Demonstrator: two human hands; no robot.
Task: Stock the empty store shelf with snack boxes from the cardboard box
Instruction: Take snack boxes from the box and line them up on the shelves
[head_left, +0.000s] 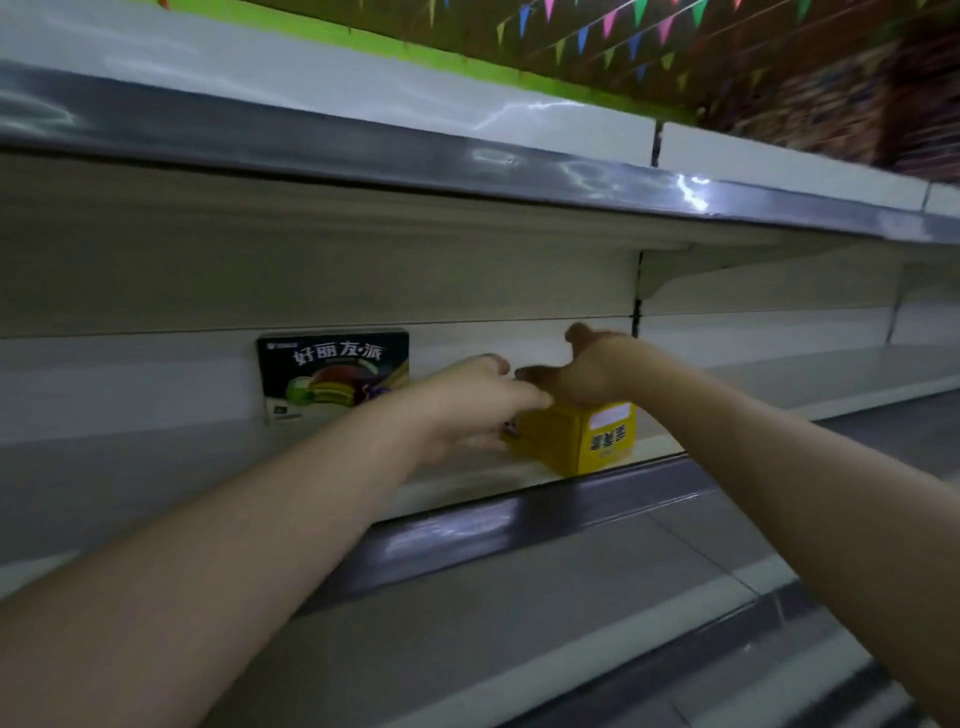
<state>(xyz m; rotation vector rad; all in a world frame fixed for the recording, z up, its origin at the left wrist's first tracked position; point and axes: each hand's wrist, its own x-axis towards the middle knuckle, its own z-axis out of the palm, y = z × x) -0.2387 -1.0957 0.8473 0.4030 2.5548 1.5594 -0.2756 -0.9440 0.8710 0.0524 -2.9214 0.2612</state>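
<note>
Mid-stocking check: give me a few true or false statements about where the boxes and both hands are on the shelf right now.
1. A dark snack box stands upright against the shelf's back panel. True.
2. The yellow box lies on the shelf below the one being stocked. False: it sits on the same shelf as the dark box, near the front edge.
3. The right hand rests on top of the yellow box. True.
4. The left hand hangs idle, away from the boxes. False: it reaches to the yellow box's left side.
5. The yellow box stands left of the dark box. False: it is to the right.
</note>
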